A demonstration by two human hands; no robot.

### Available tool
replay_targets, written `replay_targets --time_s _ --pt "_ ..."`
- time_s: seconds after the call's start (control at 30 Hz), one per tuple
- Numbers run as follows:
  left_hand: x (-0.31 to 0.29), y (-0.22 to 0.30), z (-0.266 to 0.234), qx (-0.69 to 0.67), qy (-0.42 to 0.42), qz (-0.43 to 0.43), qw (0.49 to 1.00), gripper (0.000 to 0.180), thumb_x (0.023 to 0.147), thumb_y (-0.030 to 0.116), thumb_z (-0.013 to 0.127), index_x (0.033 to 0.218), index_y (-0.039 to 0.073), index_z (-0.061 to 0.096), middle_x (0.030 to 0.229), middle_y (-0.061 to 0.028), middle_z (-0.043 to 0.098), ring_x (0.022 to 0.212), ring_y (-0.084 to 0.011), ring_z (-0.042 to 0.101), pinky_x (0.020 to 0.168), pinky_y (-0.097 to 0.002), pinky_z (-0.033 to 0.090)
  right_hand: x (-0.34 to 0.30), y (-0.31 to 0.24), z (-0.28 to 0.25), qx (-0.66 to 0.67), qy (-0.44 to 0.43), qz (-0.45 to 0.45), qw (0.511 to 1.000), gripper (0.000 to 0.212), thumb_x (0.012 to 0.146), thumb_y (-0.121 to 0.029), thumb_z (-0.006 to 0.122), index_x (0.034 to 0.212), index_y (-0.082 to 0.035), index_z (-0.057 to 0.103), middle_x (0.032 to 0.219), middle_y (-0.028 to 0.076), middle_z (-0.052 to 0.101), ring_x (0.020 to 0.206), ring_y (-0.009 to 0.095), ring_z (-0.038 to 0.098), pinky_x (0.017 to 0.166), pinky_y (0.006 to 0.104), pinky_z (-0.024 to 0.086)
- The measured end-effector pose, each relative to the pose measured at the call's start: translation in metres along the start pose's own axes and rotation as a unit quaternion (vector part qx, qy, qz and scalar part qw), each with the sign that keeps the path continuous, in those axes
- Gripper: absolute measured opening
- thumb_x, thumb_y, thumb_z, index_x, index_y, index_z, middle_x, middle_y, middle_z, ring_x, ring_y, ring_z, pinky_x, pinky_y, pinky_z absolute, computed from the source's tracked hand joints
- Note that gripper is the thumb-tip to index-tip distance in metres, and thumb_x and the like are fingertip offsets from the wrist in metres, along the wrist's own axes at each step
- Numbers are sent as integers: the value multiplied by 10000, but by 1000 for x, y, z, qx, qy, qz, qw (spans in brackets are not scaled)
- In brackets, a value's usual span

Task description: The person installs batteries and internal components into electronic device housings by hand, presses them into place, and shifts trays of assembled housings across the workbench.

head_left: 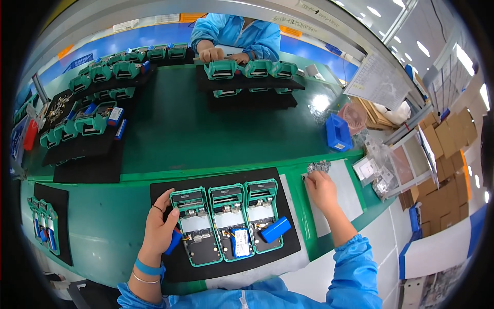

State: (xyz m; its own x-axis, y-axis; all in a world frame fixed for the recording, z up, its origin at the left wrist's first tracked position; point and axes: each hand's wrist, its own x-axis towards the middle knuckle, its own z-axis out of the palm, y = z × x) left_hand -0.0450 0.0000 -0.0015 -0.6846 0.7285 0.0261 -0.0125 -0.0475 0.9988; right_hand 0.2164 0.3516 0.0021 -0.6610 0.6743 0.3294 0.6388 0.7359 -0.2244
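Note:
Three open green device housings (pixel 230 221) lie side by side on a black foam mat (pixel 275 257) in front of me. My left hand (pixel 160 222) grips the upper left edge of the leftmost housing, thumb toward its inside. Beside that wrist a blue battery pack (pixel 174 241) hangs at the housing's left side. Another battery pack with a white label (pixel 241 242) lies inside the middle housing, and a third blue pack (pixel 276 229) rests slantwise over the right one. My right hand (pixel 322 189) has its fingers pinched at a pile of small metal parts (pixel 320 166); what they hold is too small to tell.
Across the green bench (pixel 170 139) a person in blue (pixel 236 36) handles more green housings (pixel 249 69). Further housings stand on black mats at the left (pixel 92 123). A blue bin (pixel 338 132) and plastic bags of parts (pixel 378 172) are to the right.

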Motion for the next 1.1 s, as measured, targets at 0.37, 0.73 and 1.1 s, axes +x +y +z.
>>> replay_targets --time_s 0.37,0.73,1.1 --pt "-4 -3 -8 -13 10 -21 1000 490 912 78 611 1368 -38 474 1224 -147 621 1158 -189 561 1025 -331 408 21 19 9 -224 -112 -263 932 71 768 -69 599 839 -59 600 835 120 653 855 274 663 721 382 555" --pt "-5 2 -13 -8 31 -9 999 451 822 161 768 1194 6 566 1043 -96 666 1037 -158 586 981 -322 416 20 -103 -53 12 28 -283 959 159 682 6 690 824 -58 660 791 102 655 725 295 629 633 405 510" --pt "-3 1 -4 -79 60 29 995 375 772 120 802 1034 7 560 924 -59 644 862 -113 579 835 -280 459 -39 -240 7 134 -72 -509 847 283 608 -109 715 887 -80 675 782 6 522 708 173 542 554 289 475"
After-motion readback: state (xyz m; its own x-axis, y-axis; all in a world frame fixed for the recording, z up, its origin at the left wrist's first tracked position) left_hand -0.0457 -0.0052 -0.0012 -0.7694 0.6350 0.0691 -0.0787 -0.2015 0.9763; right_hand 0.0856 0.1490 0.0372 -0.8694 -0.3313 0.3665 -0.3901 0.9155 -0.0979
